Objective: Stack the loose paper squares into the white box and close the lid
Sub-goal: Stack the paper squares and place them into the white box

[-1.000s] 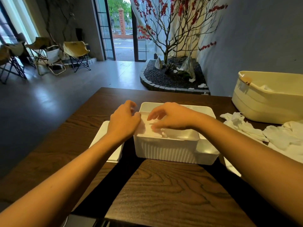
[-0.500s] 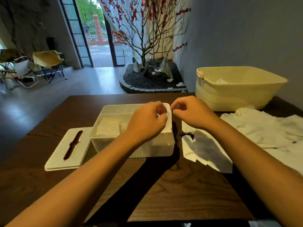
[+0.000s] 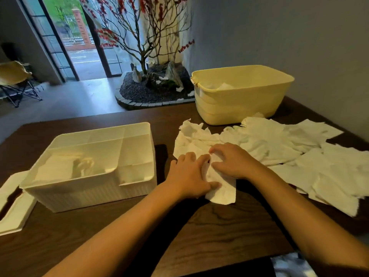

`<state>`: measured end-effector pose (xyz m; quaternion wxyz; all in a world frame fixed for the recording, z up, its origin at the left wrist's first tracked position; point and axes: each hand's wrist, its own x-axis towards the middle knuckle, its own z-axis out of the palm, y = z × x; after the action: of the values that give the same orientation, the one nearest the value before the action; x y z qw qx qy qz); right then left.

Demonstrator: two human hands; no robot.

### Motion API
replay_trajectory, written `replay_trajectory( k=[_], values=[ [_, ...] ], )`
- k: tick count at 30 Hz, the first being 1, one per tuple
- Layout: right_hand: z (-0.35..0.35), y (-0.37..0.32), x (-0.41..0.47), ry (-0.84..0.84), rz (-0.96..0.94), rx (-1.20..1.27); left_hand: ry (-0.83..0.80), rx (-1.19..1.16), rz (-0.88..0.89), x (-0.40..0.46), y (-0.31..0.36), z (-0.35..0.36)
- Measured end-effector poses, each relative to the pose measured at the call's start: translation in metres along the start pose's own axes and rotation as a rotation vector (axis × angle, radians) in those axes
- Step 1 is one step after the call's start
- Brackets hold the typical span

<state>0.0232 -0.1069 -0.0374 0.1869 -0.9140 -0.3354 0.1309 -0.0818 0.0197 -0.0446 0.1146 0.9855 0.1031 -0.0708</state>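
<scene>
Head view: I see my left hand (image 3: 190,174) and right hand (image 3: 232,162) both pinching 1 crumpled paper square (image 3: 221,189) on the dark desk (image 3: 219,226), just right of the open white box (image 3: 93,188), whose slotted lid (image 3: 14,214) lies at its left, with more loose paper squares (image 3: 299,156) spread near a yellow tub (image 3: 239,102).

wooden table (image 3: 219,222), white box (image 3: 95,188), lid (image 3: 14,208), paper squares (image 3: 311,156), tub (image 3: 239,96)
</scene>
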Motion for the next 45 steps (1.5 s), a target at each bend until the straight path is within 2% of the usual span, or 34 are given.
replay_trajectory(
  k=[9, 13, 16, 18, 19, 21, 23, 25, 31, 35, 39, 41, 43, 45],
  values=[
    [-0.006, 0.013, 0.000, 0.131, -0.010, 0.117, 0.171, -0.175, 0.028, 0.020, -0.007, 0.002],
    [-0.017, 0.014, -0.003, 0.329, -0.009, 0.188, 0.332, -0.323, 0.080, 0.023, 0.003, -0.004],
    [-0.027, 0.024, 0.000, 0.505, 0.089, 0.075, 0.533, -0.316, 0.101, 0.026, 0.009, -0.010],
    [-0.032, 0.033, 0.005, 0.528, 0.222, -0.043, 0.597, -0.252, 0.058, 0.032, 0.008, -0.013],
    [-0.034, 0.037, 0.008, 0.486, 0.292, -0.089, 0.570, -0.232, 0.028, 0.036, 0.007, -0.013],
    [-0.035, 0.044, 0.014, 0.355, 0.379, -0.059, 0.414, -0.209, -0.009, 0.044, 0.005, -0.010],
    [-0.033, 0.047, 0.019, 0.240, 0.372, 0.052, 0.238, -0.192, -0.014, 0.052, 0.005, -0.005],
    [-0.029, 0.045, 0.023, 0.196, 0.305, 0.081, 0.147, -0.145, -0.015, 0.054, 0.006, 0.002],
    [-0.020, 0.027, 0.024, 0.173, 0.189, 0.111, 0.169, -0.129, 0.012, 0.048, -0.003, 0.003],
    [-0.028, 0.021, 0.023, 0.086, 0.111, 0.192, 0.129, -0.142, 0.011, 0.042, -0.013, -0.005],
    [-0.036, 0.016, 0.023, 0.216, 0.100, 0.233, 0.291, -0.246, -0.016, 0.040, -0.017, -0.010],
    [-0.039, 0.018, 0.026, 0.302, 0.141, 0.341, 0.393, -0.297, 0.004, 0.041, -0.016, -0.010],
    [-0.042, 0.024, 0.029, 0.427, 0.229, 0.439, 0.445, -0.351, 0.029, 0.042, -0.013, -0.010],
    [-0.047, 0.032, 0.029, 0.551, 0.382, 0.348, 0.436, -0.395, 0.089, 0.044, -0.008, -0.008]
  ],
)
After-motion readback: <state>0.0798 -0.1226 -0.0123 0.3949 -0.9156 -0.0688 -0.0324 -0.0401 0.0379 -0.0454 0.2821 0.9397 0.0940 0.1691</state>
